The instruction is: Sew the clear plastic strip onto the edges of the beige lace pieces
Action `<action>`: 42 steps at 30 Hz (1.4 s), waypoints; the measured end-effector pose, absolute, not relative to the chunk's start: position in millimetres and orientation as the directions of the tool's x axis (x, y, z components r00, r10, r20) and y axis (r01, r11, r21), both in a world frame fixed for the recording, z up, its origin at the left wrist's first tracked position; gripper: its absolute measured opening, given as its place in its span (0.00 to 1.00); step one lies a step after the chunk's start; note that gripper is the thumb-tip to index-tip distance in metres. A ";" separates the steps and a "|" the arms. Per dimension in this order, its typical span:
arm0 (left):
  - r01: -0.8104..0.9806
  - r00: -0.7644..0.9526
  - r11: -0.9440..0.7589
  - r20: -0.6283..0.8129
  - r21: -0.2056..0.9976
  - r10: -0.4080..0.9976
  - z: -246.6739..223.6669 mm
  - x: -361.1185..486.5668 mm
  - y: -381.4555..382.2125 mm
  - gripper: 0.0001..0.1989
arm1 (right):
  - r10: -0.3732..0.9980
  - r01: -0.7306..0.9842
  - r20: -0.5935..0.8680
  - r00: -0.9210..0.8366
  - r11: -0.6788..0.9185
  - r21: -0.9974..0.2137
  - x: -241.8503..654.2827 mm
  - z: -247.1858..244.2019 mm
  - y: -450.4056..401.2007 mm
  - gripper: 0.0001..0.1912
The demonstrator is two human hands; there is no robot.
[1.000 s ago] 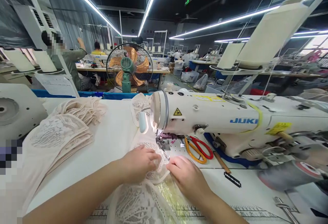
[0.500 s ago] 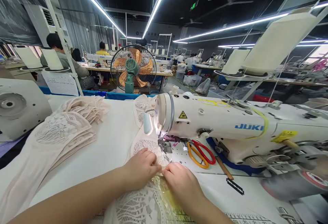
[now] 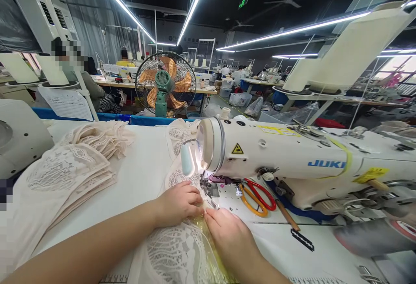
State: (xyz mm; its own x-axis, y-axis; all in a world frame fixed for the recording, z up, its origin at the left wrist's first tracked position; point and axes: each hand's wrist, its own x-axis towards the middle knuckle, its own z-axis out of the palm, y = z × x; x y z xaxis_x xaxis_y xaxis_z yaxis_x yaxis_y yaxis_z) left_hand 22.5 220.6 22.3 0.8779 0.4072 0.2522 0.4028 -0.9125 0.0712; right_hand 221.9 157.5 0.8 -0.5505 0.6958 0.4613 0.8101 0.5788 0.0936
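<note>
A cream lace garment piece (image 3: 173, 253) runs under the presser foot (image 3: 205, 184) of a white JUKI sewing machine (image 3: 279, 150) and down toward me. My left hand (image 3: 180, 204) lies over the lace just in front of the foot, fingers bent together and pressing the cloth. Close beside it, my right hand (image 3: 232, 236) pinches the piece's edge between thumb and fingers. Shiny yellowish film or tape (image 3: 212, 253) shows along that edge, under and between the hands. The needle point itself is too small to make out.
Scissors (image 3: 260, 199) with red and orange handles lie right of the foot, near a wooden-handled tool (image 3: 287, 214) and a black blade (image 3: 302, 239). A stack of lace pieces (image 3: 71, 175) lies left. A grey thread cone (image 3: 367, 236) rests right. A fan (image 3: 165, 84) stands beyond the table.
The view has shifted slightly. My left fingers have flattened a little over the lace, and the lace near me sits slightly farther up toward the foot. Both hands stay at the edge.
</note>
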 end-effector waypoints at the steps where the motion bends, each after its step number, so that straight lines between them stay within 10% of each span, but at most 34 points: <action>1: 0.402 0.879 -0.913 0.252 0.063 0.404 21.9 21.9 222.8 0.12 | 0.689 0.806 0.465 -0.556 0.583 0.101 222.0 -0.2 157.9 0.14; 16: 0.365 0.910 -0.927 0.245 -0.088 0.335 27.6 16.3 255.1 0.11 | 0.702 0.789 0.368 -0.610 0.579 0.204 215.0 3.3 169.8 0.26; 42: 0.599 0.790 -0.799 0.128 0.050 0.600 52.0 17.7 269.2 0.11 | 0.635 0.787 0.484 -0.602 0.574 0.226 220.7 -0.6 162.2 0.23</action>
